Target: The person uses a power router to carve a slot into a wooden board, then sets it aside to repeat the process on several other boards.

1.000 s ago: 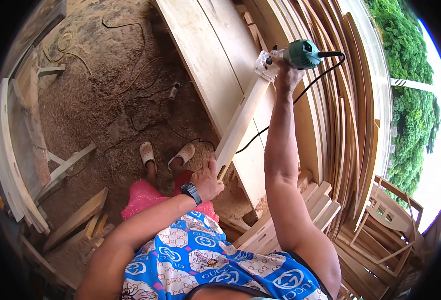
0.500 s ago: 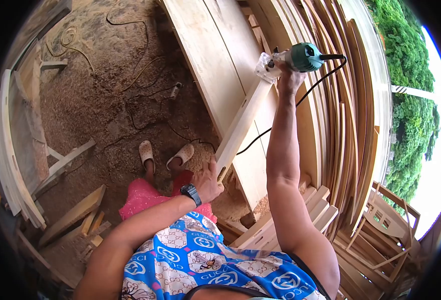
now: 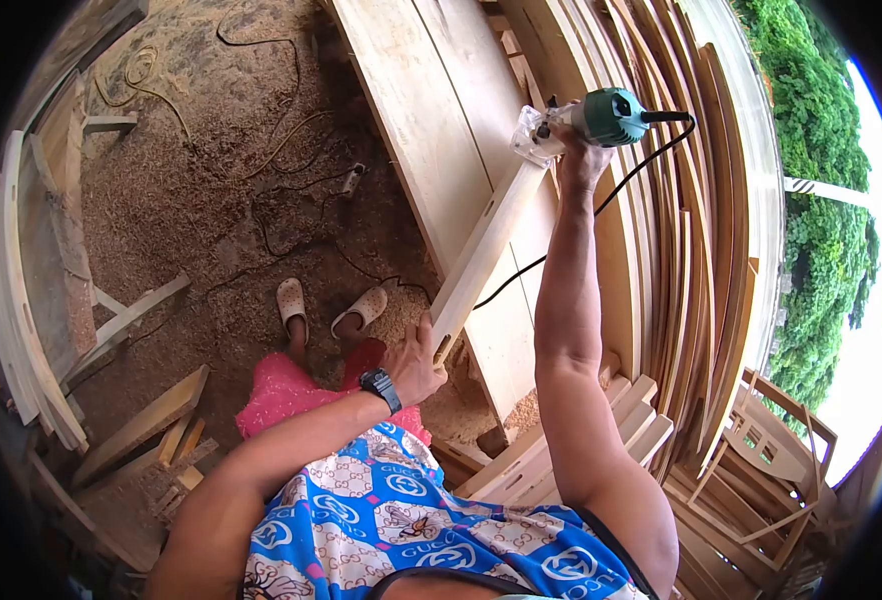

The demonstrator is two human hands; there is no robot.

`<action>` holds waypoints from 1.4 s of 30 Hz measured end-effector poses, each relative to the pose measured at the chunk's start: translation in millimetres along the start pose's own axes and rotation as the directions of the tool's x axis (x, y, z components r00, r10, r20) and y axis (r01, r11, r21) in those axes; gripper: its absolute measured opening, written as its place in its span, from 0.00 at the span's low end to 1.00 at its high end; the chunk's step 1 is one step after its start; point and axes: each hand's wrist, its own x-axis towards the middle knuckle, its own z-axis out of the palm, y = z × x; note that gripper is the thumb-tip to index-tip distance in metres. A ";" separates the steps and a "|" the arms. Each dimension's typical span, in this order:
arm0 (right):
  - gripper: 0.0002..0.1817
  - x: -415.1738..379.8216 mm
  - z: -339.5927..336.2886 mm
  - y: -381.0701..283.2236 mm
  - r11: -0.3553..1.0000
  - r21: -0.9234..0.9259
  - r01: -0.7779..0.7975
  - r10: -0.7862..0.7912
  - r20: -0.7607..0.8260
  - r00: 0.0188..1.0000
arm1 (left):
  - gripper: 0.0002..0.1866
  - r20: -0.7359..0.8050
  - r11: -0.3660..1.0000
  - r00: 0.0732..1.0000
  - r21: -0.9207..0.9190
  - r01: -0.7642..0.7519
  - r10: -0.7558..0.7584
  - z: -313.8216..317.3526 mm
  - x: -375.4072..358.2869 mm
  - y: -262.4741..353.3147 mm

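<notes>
My right hand [image 3: 581, 152] is stretched far forward and grips a green trim router [image 3: 591, 117]. The router's clear base sits on the far end of a long pale wooden slat [image 3: 481, 250]. My left hand [image 3: 416, 365], with a black watch on the wrist, holds the near end of that slat. The slat lies at an angle across wide light boards [image 3: 431, 120]. A black power cord [image 3: 561, 240] runs from the router down past my right arm.
Sawdust covers the ground [image 3: 201, 200], with loose cables on it. Curved wooden strips [image 3: 701, 250] are stacked at the right, with wooden frames [image 3: 761, 450] beyond them. Offcuts [image 3: 141, 430] and planks lie at the left. My feet in pale clogs [image 3: 331, 305] stand below.
The router and my right hand have shifted slightly farther along the slat's far end. My left hand stays on the near end.
</notes>
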 end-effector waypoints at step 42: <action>0.32 -142.1 10.1 -47.8 0.972 -0.229 0.043 -0.046 -0.010 0.999 | 0.47 -0.116 0.997 0.993 -0.074 -0.024 0.015 6.3 1.3 6.4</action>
